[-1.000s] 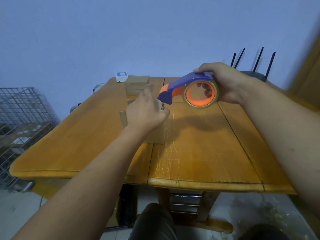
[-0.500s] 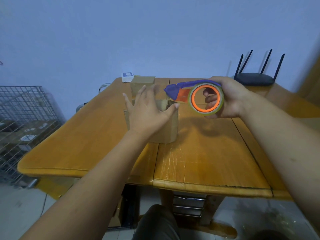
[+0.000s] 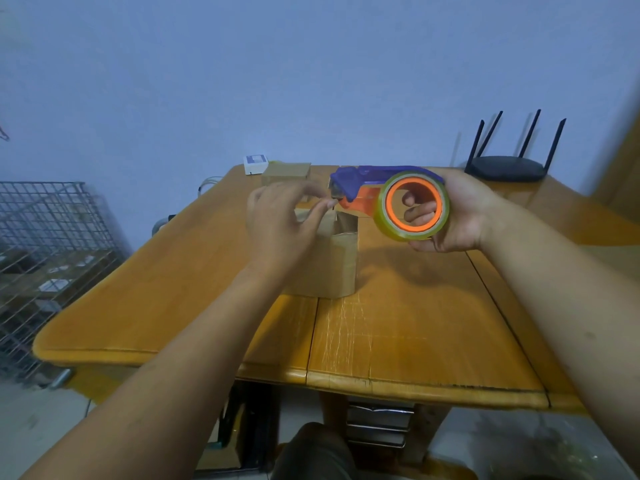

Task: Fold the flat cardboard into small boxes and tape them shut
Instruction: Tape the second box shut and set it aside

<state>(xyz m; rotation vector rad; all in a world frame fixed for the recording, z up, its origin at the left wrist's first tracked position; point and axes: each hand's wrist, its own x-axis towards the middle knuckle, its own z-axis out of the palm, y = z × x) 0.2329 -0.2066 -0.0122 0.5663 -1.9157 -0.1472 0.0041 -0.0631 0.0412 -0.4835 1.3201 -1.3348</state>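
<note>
Right hand (image 3: 465, 216) grips dispenser (image 3: 367, 177) — left hand (image 3: 277, 221) pinches tip

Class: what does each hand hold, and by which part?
Right hand grips the tape dispenser by its roll, fingers through the core. Left hand is at its cutter end; any pinch cannot be told.

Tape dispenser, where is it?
Head view, right of centre: the right hand holds the tape dispenser in the air, its nose at the fingertips of the left hand, above the cardboard box.
</note>
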